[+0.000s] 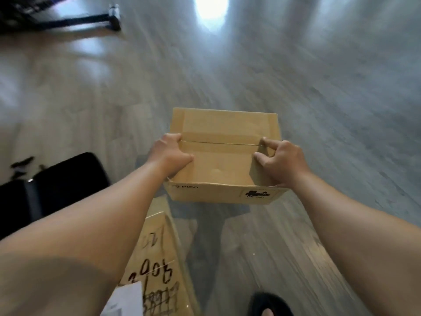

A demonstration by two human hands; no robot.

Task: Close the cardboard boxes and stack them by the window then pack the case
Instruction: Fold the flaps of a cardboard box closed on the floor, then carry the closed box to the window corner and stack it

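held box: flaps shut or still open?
Shut. The carried cardboard box shows its top flaps lying flat, meeting at a center seam; left hand and right hand grip its sides.

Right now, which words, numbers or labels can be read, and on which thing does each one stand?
"PICO": printed on the near side of the held box.
Black mark on the same side, at right: too blurred to read.
"906", handwritten: on the lower box; other scribbles there are unreadable.
White paper label on the lower box: unreadable.

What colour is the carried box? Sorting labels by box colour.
Plain tan-brown cardboard box with small black print, seen in the head view.
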